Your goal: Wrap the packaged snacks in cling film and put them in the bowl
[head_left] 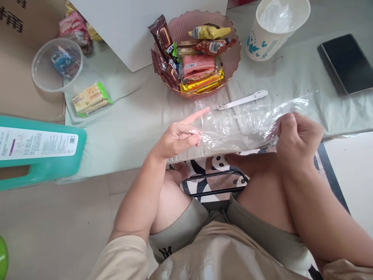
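Observation:
A crinkled clear plastic bag (pixel 236 124) stretches between my hands over the table's near edge. My right hand (pixel 300 136) is closed in a fist around the bag's right end. At the bag's left end is my left hand (pixel 180 138), index finger extended along the film, thumb and other fingers curled in against it. Just beyond the bag lies a white utility knife (pixel 244 100). Behind that, a pink scalloped bowl (pixel 234 66) holds several wrapped snacks (pixel 201 64).
To the left are a clear round tub (pixel 37 72), a wrapped cracker pack (pixel 91 99) and a teal jug (pixel 78 147). A paper cup (pixel 264 44) with plastic inside and a dark phone (pixel 348 64) stand at the right. A white board (pixel 128 31) rises behind.

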The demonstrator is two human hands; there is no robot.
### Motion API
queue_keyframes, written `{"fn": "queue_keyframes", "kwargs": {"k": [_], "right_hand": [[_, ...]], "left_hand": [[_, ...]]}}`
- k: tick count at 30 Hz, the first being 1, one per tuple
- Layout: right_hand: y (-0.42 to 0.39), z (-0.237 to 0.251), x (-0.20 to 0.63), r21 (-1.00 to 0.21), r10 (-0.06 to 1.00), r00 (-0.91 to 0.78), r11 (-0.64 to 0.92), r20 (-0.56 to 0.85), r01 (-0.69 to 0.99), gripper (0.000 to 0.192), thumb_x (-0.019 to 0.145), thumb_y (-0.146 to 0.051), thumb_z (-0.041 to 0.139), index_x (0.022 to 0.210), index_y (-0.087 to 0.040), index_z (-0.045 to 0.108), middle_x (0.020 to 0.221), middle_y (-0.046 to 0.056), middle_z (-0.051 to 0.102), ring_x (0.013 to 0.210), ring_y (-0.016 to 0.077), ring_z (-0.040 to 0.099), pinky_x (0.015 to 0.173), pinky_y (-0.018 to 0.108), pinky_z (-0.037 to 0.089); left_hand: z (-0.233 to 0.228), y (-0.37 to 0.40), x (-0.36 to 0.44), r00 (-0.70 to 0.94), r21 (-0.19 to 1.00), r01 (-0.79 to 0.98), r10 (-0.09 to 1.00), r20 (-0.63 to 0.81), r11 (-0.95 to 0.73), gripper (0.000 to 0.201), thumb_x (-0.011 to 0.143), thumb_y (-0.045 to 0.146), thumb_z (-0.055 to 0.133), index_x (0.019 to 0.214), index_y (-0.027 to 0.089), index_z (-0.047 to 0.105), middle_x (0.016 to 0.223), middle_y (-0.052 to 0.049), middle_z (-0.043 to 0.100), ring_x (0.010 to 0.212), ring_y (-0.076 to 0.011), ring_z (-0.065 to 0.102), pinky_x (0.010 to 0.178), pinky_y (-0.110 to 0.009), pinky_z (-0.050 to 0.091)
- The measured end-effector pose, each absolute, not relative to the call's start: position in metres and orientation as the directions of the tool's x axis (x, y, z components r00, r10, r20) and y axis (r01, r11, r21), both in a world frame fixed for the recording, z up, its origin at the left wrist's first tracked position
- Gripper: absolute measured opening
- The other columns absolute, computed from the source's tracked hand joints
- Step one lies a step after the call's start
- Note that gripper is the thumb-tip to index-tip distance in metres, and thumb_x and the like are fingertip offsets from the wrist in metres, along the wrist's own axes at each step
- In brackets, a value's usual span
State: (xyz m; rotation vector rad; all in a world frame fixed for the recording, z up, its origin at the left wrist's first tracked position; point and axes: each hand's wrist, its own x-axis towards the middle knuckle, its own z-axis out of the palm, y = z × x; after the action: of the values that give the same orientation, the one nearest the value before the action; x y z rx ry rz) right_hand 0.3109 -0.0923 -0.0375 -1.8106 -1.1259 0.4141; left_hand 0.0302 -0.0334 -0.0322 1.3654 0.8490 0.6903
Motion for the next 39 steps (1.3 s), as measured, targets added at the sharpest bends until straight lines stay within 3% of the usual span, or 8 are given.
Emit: {"fn": "queue_keyframes", "kwargs": {"k": [9,13,16,19,25,29,33,39], "right_hand": [[-0.093,-0.038,0.31,-0.88,0.841,0.539,-0.225,0.042,0.419,0.019,0.079,-0.019,0.057,0.061,-0.021,0.059,0.05,-0.003,0.057,0.047,0.0116,0.051,0.053,0.029,0.04],[-0.091,-0.035,0.308,-0.804,0.811,0.574,-0.416,-0.116,0.425,0.011,0.084,-0.025,0.063,0.075,-0.019,0.066,0.055,-0.002,0.065,0.044,0.0109,0.052,0.05,0.027,0.04],[-0.09,-0.036,0.311,-0.795,0.79,0.598,-0.446,-0.134,0.411,0.011,0.086,-0.027,0.062,0.08,-0.019,0.067,0.055,-0.002,0.065,0.044,0.0114,0.052,0.049,0.026,0.041],[-0.09,-0.037,0.314,-0.788,0.783,0.604,-0.462,-0.147,0.407,0.012,0.088,-0.025,0.06,0.081,-0.019,0.067,0.057,-0.001,0.067,0.043,0.0116,0.052,0.049,0.027,0.041],[-0.086,-0.041,0.317,-0.676,0.802,0.561,-0.532,-0.206,0.511,0.014,0.087,-0.032,0.063,0.08,-0.021,0.069,0.058,-0.002,0.066,0.049,0.0124,0.05,0.057,0.029,0.04],[-0.081,-0.045,0.319,-0.664,0.835,0.537,-0.47,-0.12,0.581,0.015,0.082,-0.033,0.069,0.092,-0.022,0.069,0.074,-0.001,0.07,0.06,0.0141,0.056,0.068,0.032,0.044],[-0.08,-0.045,0.318,-0.663,0.859,0.511,-0.397,-0.026,0.634,0.046,0.075,-0.025,0.072,0.12,-0.023,0.063,0.112,0.006,0.072,0.062,0.0126,0.058,0.08,0.037,0.048],[-0.081,-0.063,0.324,-0.597,0.868,0.41,-0.176,0.281,0.783,0.054,0.071,-0.026,0.069,0.124,-0.019,0.062,0.128,0.017,0.054,0.099,0.0254,0.063,0.095,0.049,0.052]], "left_hand": [[-0.03,-0.021,0.013,0.217,0.981,0.077,0.958,-0.189,0.176,0.035,0.072,0.042,0.08,0.051,0.018,0.063,0.159,-0.009,0.055,0.146,-0.0435,0.051,0.091,-0.051,0.064],[-0.032,-0.019,0.003,0.262,0.975,0.105,0.94,-0.218,0.197,0.034,0.069,0.052,0.086,0.066,0.02,0.074,0.149,-0.014,0.063,0.145,-0.0422,0.052,0.092,-0.048,0.063],[-0.038,-0.018,-0.004,0.329,0.962,0.217,0.915,-0.234,0.168,0.037,0.065,0.05,0.09,0.089,0.022,0.083,0.151,-0.015,0.061,0.151,-0.0417,0.044,0.106,-0.052,0.056],[-0.044,-0.018,-0.003,0.314,0.94,0.318,0.921,-0.229,0.125,0.031,0.068,0.044,0.088,0.089,0.021,0.084,0.156,-0.015,0.056,0.151,-0.0413,0.045,0.114,-0.055,0.05],[-0.048,-0.015,0.007,0.161,0.899,0.414,0.961,-0.224,0.14,0.022,0.079,0.037,0.073,0.07,0.017,0.078,0.136,-0.013,0.068,0.122,-0.034,0.065,0.082,-0.04,0.063],[-0.055,-0.011,0.005,0.086,0.827,0.562,0.993,-0.084,0.021,0.012,0.074,0.023,0.07,0.063,0.02,0.073,0.106,-0.007,0.078,0.103,-0.0249,0.069,0.097,-0.04,0.054],[-0.06,-0.01,0.004,0.029,0.811,0.583,0.998,-0.064,0.035,0.003,0.071,0.019,0.07,0.072,0.02,0.069,0.077,-0.001,0.071,0.072,-0.0168,0.061,0.074,-0.031,0.05],[-0.063,-0.008,0.006,0.07,0.982,0.187,0.998,-0.001,-0.012,0.022,0.067,0.015,0.074,0.081,0.022,0.058,0.071,0.004,0.057,0.066,-0.0104,0.056,0.066,-0.024,0.049]]}}
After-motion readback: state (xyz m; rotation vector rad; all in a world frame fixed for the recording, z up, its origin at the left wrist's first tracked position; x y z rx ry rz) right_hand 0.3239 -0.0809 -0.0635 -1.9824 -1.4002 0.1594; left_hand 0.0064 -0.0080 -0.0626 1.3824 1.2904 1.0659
